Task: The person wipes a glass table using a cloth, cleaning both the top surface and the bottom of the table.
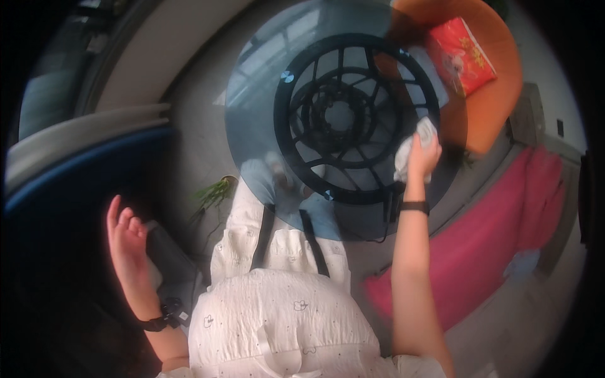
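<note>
A white cloth or tissue (403,156) is bunched under my right hand (425,153), which grips it against the right part of a round glass tabletop (255,118). Through the tinted glass shows a black ring-shaped table frame (282,127) with spokes and round metal discs. My left hand (128,243) is raised off to the left, away from the table, fingers partly curled and apart, holding nothing. Dark bands circle both wrists; the left one carries a small black device (174,313).
An orange seat (501,90) at the far right bears a red printed package (461,56). Crimson upholstered seating (472,241) lies to the right. Green plant leaves (211,196) stand left of my legs. Dark blue furniture (90,160) fills the left side.
</note>
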